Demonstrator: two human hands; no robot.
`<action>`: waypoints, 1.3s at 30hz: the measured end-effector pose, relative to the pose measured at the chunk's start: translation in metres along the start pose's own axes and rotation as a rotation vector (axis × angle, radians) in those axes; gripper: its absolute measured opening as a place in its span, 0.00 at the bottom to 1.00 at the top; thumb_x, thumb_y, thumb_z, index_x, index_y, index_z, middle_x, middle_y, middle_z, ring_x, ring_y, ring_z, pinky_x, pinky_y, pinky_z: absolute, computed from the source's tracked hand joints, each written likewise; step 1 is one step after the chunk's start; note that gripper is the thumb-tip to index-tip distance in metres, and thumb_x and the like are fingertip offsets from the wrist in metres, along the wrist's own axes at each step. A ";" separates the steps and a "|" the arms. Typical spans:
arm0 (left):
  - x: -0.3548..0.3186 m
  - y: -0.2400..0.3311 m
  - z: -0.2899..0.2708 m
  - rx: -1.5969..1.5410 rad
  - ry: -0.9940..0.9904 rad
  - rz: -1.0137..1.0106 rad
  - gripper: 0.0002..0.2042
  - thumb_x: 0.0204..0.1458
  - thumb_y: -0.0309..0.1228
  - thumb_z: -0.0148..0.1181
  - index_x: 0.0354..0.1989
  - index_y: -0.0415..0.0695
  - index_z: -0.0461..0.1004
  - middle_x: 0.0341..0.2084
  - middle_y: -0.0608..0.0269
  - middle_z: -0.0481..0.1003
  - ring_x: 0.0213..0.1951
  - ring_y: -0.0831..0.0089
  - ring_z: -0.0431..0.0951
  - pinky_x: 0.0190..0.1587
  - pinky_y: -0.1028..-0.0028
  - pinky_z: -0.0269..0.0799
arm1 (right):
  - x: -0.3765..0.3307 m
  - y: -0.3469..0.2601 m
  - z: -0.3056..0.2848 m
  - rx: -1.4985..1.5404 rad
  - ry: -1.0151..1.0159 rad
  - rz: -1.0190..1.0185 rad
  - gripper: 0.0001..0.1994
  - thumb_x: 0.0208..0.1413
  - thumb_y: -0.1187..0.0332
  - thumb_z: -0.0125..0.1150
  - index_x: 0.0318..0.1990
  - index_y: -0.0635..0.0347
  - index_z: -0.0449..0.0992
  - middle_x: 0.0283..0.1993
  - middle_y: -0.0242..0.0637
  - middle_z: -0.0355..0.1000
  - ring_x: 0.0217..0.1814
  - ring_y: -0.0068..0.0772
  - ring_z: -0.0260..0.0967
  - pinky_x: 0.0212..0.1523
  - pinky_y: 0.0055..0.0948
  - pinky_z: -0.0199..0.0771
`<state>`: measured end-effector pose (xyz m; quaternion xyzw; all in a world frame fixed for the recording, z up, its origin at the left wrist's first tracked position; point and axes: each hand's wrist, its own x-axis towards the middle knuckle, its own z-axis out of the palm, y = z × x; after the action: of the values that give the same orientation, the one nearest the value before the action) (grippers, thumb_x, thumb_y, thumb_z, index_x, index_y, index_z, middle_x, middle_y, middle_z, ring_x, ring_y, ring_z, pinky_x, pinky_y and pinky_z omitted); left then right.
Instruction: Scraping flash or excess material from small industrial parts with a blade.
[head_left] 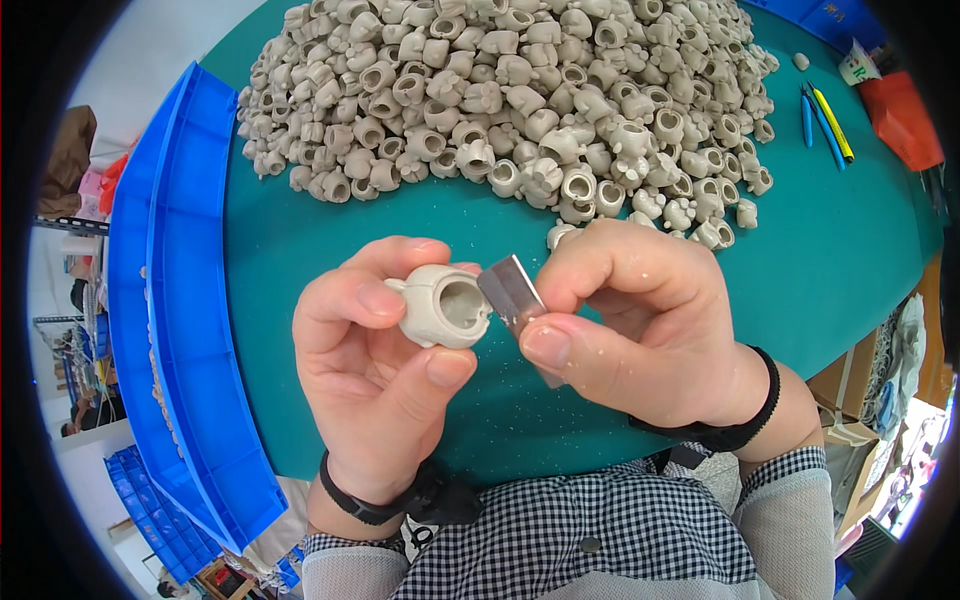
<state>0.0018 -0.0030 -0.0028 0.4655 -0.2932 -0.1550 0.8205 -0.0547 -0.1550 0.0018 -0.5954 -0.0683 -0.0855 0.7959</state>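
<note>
Between the thumb and fingers of my left hand (375,365) is a small grey hollow figurine part (430,306), its round opening facing right. A little knob sticks out on its left side. My right hand (640,330) pinches a flat metal blade (512,292) between thumb and forefinger. The blade's upper end is at the right rim of the opening; whether it touches cannot be made out. Grey crumbs cling to the rim and to the right fingers. Beyond both hands lies a large heap of similar grey hollow parts (500,95).
Blue plastic trays (195,300) stand along the table's left side. Blue and yellow pen-like tools (830,125), a white cup (858,66) and a red bag (902,118) lie at the far right of the green tabletop (800,260). Fine crumbs dot the surface near me.
</note>
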 end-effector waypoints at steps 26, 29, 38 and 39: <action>-0.002 -0.001 0.004 0.042 0.039 0.010 0.18 0.36 0.22 0.60 0.35 0.50 0.60 0.41 0.59 0.62 0.42 0.72 0.66 0.44 0.74 0.65 | 0.000 0.008 0.000 -0.042 -0.024 -0.096 0.03 0.43 0.79 0.54 0.26 0.65 0.67 0.24 0.34 0.65 0.22 0.19 0.62 0.21 0.17 0.60; -0.004 -0.003 -0.001 -0.038 0.038 -0.057 0.18 0.36 0.23 0.60 0.35 0.49 0.60 0.41 0.60 0.62 0.41 0.72 0.67 0.43 0.75 0.65 | 0.001 0.005 0.000 0.197 -0.061 0.023 0.03 0.44 0.78 0.53 0.27 0.65 0.66 0.24 0.34 0.65 0.22 0.20 0.62 0.21 0.18 0.60; -0.001 0.001 0.001 -0.136 0.036 -0.051 0.17 0.38 0.23 0.59 0.36 0.47 0.59 0.41 0.58 0.62 0.42 0.70 0.67 0.47 0.75 0.64 | 0.001 0.004 -0.004 0.098 -0.049 -0.008 0.04 0.43 0.76 0.54 0.27 0.64 0.67 0.24 0.35 0.66 0.24 0.21 0.61 0.23 0.18 0.59; 0.000 0.001 0.000 -0.136 0.037 -0.050 0.17 0.38 0.23 0.59 0.36 0.47 0.59 0.41 0.58 0.62 0.42 0.70 0.67 0.47 0.75 0.64 | 0.001 0.004 -0.005 0.000 -0.075 -0.072 0.03 0.43 0.77 0.55 0.26 0.65 0.67 0.24 0.35 0.66 0.24 0.21 0.60 0.23 0.18 0.59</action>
<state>0.0013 -0.0027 -0.0018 0.4188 -0.2552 -0.1866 0.8513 -0.0528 -0.1587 -0.0035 -0.5954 -0.1196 -0.0915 0.7892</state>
